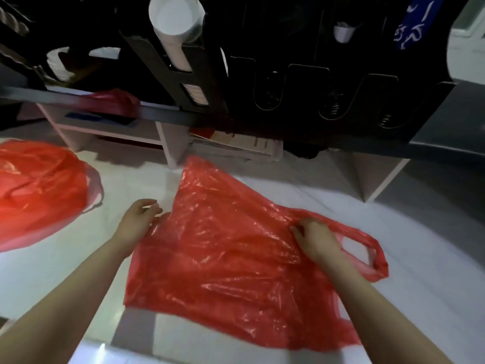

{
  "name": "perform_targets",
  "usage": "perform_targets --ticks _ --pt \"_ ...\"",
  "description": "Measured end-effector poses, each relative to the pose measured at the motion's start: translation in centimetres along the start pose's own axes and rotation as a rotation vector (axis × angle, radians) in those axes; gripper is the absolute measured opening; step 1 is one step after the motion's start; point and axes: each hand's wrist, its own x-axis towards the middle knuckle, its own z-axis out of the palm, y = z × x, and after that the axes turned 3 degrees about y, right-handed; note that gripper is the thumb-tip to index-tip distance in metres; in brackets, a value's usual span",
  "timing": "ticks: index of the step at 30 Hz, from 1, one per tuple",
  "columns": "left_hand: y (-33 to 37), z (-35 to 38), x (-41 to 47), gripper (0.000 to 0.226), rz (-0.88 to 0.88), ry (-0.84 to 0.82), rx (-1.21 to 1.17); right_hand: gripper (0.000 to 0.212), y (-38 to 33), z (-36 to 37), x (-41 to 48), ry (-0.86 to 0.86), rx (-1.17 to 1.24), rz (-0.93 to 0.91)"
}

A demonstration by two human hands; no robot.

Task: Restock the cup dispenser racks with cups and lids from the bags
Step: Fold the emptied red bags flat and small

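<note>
Far left on the floor: full red bag point(39, 190). Then left hand point(139, 222) at the flat bag point(231, 258)'s left edge, fingers curled, can't tell if it's got any film tbh. The right hand point(317, 237) pinches plastic by the handle loop point(367, 253). Flat one looks empty imo: featherlight, floppy, slippery, so grab the handles.

A paper stack point(244, 145) lies on the pale floor point(420, 245).

We see a translucent flat red bag point(231, 253) on our white, faintly grey-veined floor point(393, 232), a fuller red bag point(39, 190) too, white cups point(173, 24) in the black dispenser rack point(288, 74), and a blue cloth point(417, 19) with white markings.
</note>
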Motion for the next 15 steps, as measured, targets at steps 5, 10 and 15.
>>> perform_targets --ticks 5,10,15 --pt "-1.2 -1.1 -2.6 0.027 0.0 -0.089 0.137 0.036 -1.0 -0.9 0.0 0.196 -0.012 0.062" --pt "-1.8 -2.2 -5.0 0.028 -0.052 -0.085 0.084 0.033 -3.8 -1.9 -2.0 0.511 0.119 -0.172" --pt "-3.2 -3.1 -6.7 0.028 -0.029 -0.092 0.061 0.026 -4.4 -0.1 -6.2 0.251 0.196 -0.13"
